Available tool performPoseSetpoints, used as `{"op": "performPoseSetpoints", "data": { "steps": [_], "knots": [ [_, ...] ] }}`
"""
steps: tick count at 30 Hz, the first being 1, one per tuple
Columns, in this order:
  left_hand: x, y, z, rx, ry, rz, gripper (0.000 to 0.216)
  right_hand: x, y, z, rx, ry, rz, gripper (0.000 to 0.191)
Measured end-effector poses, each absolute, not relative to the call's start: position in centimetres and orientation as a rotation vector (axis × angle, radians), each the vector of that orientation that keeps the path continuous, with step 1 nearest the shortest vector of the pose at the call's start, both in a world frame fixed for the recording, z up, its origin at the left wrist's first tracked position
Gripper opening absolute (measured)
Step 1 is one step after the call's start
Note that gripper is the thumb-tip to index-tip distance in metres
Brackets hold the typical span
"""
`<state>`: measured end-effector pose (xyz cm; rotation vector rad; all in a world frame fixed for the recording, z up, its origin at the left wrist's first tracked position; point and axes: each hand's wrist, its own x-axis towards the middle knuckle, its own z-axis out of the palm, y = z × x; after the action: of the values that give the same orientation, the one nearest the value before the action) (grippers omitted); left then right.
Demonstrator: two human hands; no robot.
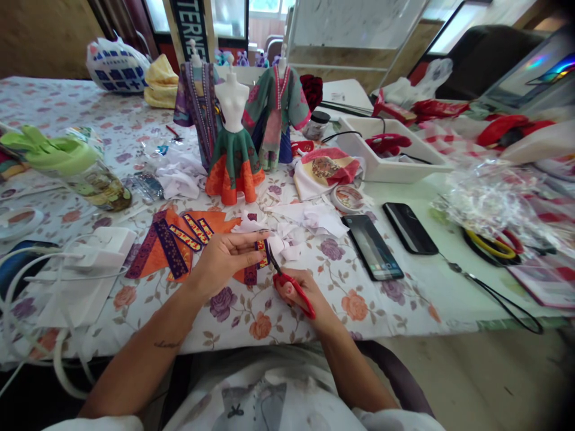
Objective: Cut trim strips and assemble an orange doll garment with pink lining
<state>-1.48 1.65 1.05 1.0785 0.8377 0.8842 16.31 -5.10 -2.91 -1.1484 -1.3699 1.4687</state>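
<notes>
My left hand point(229, 256) pinches a small orange and purple patterned fabric piece point(253, 272) at the table's front edge. My right hand point(299, 294) grips red-handled scissors point(287, 281), whose blades point up into that piece. More cut orange fabric with purple and yellow trim point(173, 245) lies flat just left of my left hand. Behind it stands a white doll mannequin point(232, 105) wearing a green and orange skirt point(234, 167). White fabric scraps point(309, 218) lie above my hands.
Two dressed doll mannequins point(274, 108) stand at the back. Two dark phones point(372, 246) lie to the right, beside a white tray point(381, 170). A white charger with cables point(96, 251) sits left, and a green-topped jar point(90, 179) lies further back.
</notes>
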Motion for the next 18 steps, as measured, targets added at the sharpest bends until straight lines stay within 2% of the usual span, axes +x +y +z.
{"op": "performPoseSetpoints", "data": {
  "steps": [18],
  "knots": [
    [-1.19,1.55,0.70,1.105,0.847,0.885,0.042,16.06,-5.03,-2.97,-1.184,-1.362,1.424,0.061]
  ]
}}
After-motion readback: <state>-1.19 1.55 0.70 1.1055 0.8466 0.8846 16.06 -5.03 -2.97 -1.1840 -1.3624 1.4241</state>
